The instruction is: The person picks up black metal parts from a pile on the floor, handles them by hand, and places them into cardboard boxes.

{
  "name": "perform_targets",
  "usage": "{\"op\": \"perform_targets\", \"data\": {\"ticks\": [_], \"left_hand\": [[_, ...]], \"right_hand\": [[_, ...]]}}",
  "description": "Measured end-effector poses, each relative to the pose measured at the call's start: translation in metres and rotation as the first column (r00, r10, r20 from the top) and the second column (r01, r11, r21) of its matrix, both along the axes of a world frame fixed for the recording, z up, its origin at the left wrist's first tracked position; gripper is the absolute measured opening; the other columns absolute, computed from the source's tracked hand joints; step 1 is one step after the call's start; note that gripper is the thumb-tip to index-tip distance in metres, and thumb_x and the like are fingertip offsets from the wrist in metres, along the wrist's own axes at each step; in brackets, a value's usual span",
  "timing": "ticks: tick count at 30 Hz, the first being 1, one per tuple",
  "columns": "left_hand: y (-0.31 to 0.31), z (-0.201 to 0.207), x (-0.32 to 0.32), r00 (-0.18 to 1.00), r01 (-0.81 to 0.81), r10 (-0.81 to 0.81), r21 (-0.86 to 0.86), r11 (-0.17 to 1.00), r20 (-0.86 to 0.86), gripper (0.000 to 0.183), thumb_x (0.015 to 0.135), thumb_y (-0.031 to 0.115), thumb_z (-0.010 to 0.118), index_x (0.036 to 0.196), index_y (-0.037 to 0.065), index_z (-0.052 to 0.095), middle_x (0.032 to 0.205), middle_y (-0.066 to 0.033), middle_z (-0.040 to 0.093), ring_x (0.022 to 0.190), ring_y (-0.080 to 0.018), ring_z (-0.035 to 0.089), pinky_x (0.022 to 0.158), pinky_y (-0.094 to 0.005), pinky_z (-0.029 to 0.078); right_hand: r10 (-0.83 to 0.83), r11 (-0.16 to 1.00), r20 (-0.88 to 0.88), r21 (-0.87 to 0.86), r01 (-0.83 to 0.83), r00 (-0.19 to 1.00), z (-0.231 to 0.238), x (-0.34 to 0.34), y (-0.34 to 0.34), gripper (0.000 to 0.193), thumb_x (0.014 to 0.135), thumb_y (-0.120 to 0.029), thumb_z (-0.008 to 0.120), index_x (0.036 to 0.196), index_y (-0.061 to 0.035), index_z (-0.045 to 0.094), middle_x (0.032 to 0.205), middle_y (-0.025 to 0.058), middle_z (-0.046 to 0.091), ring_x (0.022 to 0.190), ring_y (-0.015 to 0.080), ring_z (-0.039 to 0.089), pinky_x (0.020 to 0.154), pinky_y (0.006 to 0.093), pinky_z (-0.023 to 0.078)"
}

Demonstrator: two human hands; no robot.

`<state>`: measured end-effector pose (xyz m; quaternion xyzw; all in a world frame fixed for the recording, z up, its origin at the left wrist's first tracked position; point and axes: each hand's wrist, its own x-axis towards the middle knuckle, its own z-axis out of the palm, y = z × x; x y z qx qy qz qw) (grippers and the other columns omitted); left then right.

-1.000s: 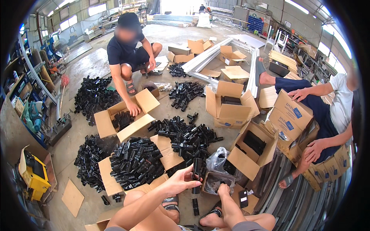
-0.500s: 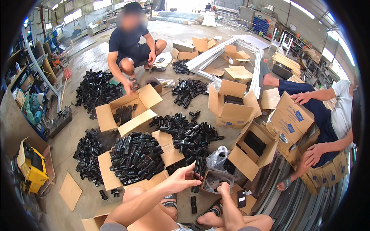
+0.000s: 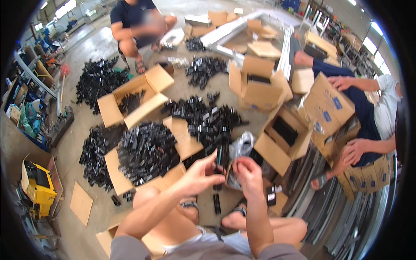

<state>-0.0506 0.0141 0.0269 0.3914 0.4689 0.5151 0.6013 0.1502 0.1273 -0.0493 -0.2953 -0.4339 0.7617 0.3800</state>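
Okay so right now the left hand [image 3: 200, 175] has its thumb and fingers closed around a glossy black tube-shaped piece [image 3: 222, 157], held roughly upright out in front of the knees. The right hand [image 3: 248, 173] is just beside it, thumb and fingertips drawn together, but it's too blurry to tell if there's anything small between them. Partly hidden behind that hand is a small see-through grey tub [image 3: 233, 181], with a crumpled clear plastic bag [image 3: 242, 145] just past it. How far along? I'd call this one piece mid-handling, and tbh there looks to be loads left: one similar black piece [image 3: 216, 203] lies alone on the floor below, a big mound of black pieces [image 3: 145, 151] sits on opened-out cardboard to the left, and another loose black heap [image 3: 208, 119] lies beyond the hands. On the boxed side, the open brown cardboard box [image 3: 110, 109] up left has a batch of black pieces inside, nowhere near full by my eye, and the open brown carton [image 3: 272, 154] to the right holds some dark pieces too.
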Motion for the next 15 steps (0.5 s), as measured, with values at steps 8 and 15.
{"op": "perform_targets", "data": {"ticks": [8, 15], "left_hand": [[-0.004, 0.006, 0.003, 0.969, -0.066, 0.073, 0.035, 0.997, -0.234, 0.067, 0.091, 0.009, 0.078, 0.151, 0.013, 0.048, 0.109, 0.0008, 0.069, 0.093, -0.0060, 0.064, 0.056, -0.0214, 0.051], [-0.004, 0.004, -0.001, 0.957, -0.080, 0.094, 0.063, 0.995, -0.274, 0.081, 0.090, 0.004, 0.078, 0.161, 0.013, 0.038, 0.109, -0.0010, 0.068, 0.094, -0.0074, 0.064, 0.065, -0.0240, 0.054]], "right_hand": [[-0.273, 0.877, 0.123, 0.440, 0.194, 0.954, 0.050, -0.045, -0.034, 0.018, 0.092, 0.004, 0.075, 0.110, 0.0025, 0.076, 0.104, 0.0067, 0.076, 0.090, 0.0089, 0.068, 0.082, 0.0231, 0.055], [-0.286, 0.868, 0.138, 0.458, 0.195, 0.948, 0.044, -0.048, -0.036, 0.018, 0.092, 0.003, 0.076, 0.109, 0.0020, 0.077, 0.102, 0.0065, 0.077, 0.090, 0.0087, 0.068, 0.081, 0.0230, 0.054]]}}
